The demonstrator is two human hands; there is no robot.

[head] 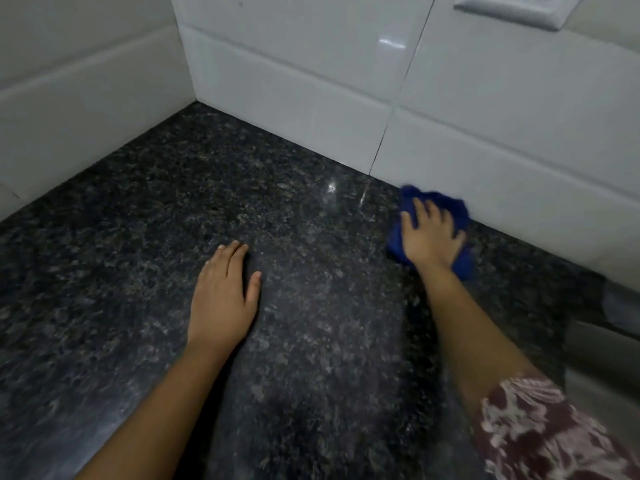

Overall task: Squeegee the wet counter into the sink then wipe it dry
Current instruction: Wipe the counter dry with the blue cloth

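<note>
Dark speckled stone desk (145, 209) running into a corner of white tiled wall (311, 98). Left hand (223, 296) laid flat, palm down, on the bare stone near the middle, fingers straight and close together pointing toward the corner, thumb splayed out to the right; nothing under it or in it. Left forearm bare, stretching back toward the lower left edge of the view, low over the stone. Right hand (431, 233) farther out and to the right, pressed palm down on a blue cloth (462, 265), fingers spread over the top of it, not curled round it. Cloth bunched and flattened against the stone, just beside the foot of the wall on the right, its edges showing past the fingertips, to the left of the hand, and behind the wrist. Right hand and cloth blurred. Right arm extended nearly straight, rising from the lower right, with a dark red and white patterned sleeve (540, 431) at the upper arm. Both hands well apart. Faint pale streaks across the stone between the two arms, and a small glint of light near the wall's base. Grey metal edge (599, 341) at the far right margin, too cut off to identify. White plate (519, 8) mounted on the wall at the top right.
</note>
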